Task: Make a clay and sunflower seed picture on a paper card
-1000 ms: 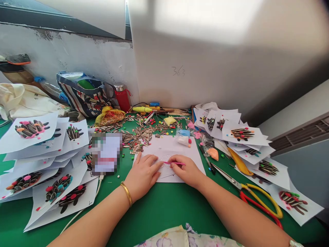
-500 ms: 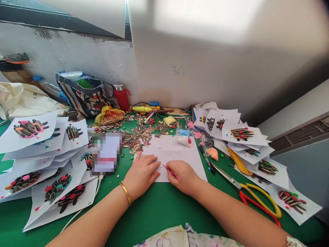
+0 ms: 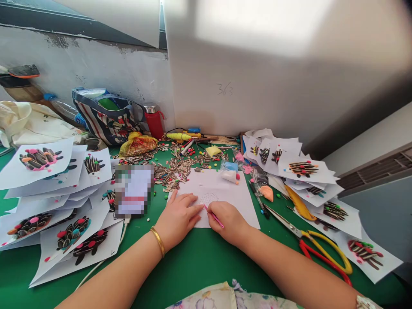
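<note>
Two hands on one white sheet (image 3: 241,197); we take the dotted round drawing (image 3: 209,198) there as clock centre. Our right hand (image 3: 229,223), 4 o'clock: fingers curled, pinching a slim pink pen (image 3: 217,220). Its tip sits by the drawing's edge at about 7 o'clock; we cannot tell whether it touches the paper. Our left hand (image 3: 180,218), 8 o'clock: palm down on the sheet, fingers extended and lightly parted. A gold bangle (image 3: 157,241) rings that wrist.

Farther out, on the green table (image 3: 193,262), we note striped seeds (image 3: 180,167) strewn from 10 to 12 o'clock, coloured bits among them. Phone (image 3: 135,191), blurred over, at 9; seed-decorated cards (image 3: 54,201) piled beyond it. At 3, an orange lump (image 3: 266,193), then a yellow cutter (image 3: 298,201). Between 3 and 4, scissors (image 3: 301,233), blades towards the sheet. Red flask (image 3: 155,124) at 11, striped bag (image 3: 109,118) at 10.
</note>
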The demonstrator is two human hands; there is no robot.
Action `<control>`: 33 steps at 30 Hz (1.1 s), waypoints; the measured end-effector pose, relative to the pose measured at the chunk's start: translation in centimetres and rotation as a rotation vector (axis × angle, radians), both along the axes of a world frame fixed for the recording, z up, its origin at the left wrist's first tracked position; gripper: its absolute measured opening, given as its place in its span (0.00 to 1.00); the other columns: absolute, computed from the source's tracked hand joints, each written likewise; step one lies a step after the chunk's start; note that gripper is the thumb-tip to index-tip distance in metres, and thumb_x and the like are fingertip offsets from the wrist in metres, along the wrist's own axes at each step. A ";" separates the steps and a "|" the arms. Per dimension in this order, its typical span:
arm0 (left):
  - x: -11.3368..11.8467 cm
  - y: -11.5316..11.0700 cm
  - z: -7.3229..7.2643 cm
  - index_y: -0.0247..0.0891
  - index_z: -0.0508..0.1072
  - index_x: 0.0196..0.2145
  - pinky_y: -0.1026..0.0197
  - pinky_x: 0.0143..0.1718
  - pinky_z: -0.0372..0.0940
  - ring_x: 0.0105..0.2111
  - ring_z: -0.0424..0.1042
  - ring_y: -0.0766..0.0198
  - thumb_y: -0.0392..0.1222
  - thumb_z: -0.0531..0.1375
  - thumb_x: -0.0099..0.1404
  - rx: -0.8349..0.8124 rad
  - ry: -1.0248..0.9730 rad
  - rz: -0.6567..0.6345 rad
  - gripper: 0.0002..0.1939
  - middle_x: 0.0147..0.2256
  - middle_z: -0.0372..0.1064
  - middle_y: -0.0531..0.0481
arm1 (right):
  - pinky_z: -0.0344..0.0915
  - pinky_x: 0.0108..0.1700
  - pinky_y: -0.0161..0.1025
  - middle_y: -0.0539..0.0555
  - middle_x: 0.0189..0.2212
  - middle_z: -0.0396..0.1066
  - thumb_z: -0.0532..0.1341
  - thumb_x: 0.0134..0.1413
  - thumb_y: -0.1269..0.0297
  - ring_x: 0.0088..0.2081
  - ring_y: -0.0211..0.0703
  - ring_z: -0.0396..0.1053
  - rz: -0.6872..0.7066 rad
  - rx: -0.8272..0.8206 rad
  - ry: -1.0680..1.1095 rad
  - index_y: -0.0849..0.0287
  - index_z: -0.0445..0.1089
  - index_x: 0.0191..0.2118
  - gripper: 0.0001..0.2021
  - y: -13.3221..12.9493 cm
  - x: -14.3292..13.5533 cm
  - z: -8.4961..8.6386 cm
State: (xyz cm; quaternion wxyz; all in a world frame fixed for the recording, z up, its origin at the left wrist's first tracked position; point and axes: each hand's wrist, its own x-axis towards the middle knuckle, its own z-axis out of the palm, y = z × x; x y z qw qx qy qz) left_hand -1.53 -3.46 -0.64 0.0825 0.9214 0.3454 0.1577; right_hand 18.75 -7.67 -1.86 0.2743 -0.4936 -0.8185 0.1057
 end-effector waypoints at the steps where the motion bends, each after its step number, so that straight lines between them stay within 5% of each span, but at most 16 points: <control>1: 0.0 0.0 0.0 0.51 0.74 0.49 0.32 0.61 0.46 0.54 0.65 0.51 0.43 0.57 0.67 0.000 -0.001 0.001 0.14 0.52 0.69 0.46 | 0.54 0.31 0.36 0.48 0.23 0.62 0.52 0.56 0.72 0.26 0.39 0.60 0.016 0.004 -0.001 0.56 0.58 0.30 0.06 0.0 0.0 -0.1; 22: -0.1 -0.1 0.2 0.49 0.73 0.50 0.31 0.61 0.47 0.55 0.65 0.51 0.40 0.58 0.66 0.011 0.011 -0.008 0.15 0.53 0.69 0.45 | 0.54 0.31 0.36 0.48 0.23 0.63 0.53 0.53 0.73 0.26 0.39 0.61 0.021 -0.004 -0.039 0.57 0.59 0.29 0.05 -0.6 -0.2 0.6; 33: 0.0 -0.2 0.6 0.50 0.74 0.49 0.31 0.61 0.46 0.55 0.66 0.51 0.41 0.57 0.67 0.041 0.026 -0.039 0.13 0.53 0.69 0.45 | 0.56 0.31 0.35 0.48 0.25 0.65 0.54 0.51 0.74 0.27 0.39 0.63 -0.084 -0.080 0.053 0.56 0.60 0.31 0.06 -0.1 0.8 0.8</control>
